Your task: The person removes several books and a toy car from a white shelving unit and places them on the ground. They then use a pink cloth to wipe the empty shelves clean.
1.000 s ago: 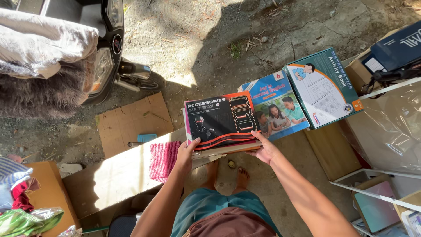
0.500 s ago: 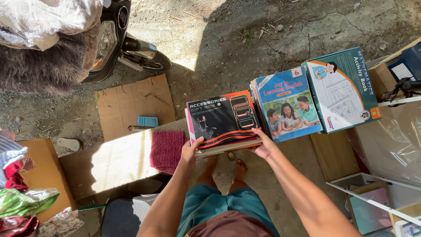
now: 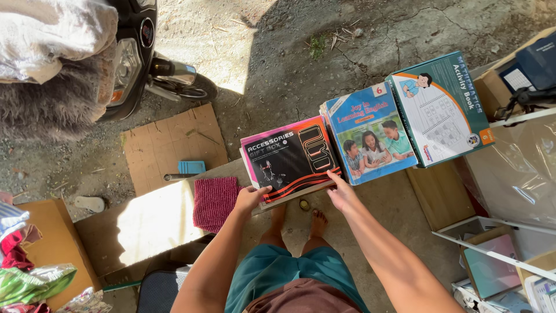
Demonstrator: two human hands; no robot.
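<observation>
Two bare feet (image 3: 298,223) stand on the concrete floor (image 3: 399,214) nearest the camera. Above them, two hands hold one flat black gift box (image 3: 289,157) with orange and pink edges. The left hand (image 3: 250,199) clasps the box's near left corner, thumb on top and fingers underneath. The right hand (image 3: 341,194) has its grip closed on the near right corner. The box lies face up over the edge of a low wooden worktop (image 3: 145,223); its long axis runs left to right, tilted slightly up toward the right. Left of it, one folded pink cloth (image 3: 215,200) rests on the worktop. Just right of the box, two books lean side by side: a blue one (image 3: 370,132) touching the box, then a teal and white one (image 3: 443,107). Farther left, one cardboard sheet (image 3: 168,145) lies on the ground with a small blue tool (image 3: 188,168) at its near edge. Farthest left is one black scooter (image 3: 139,55).
</observation>
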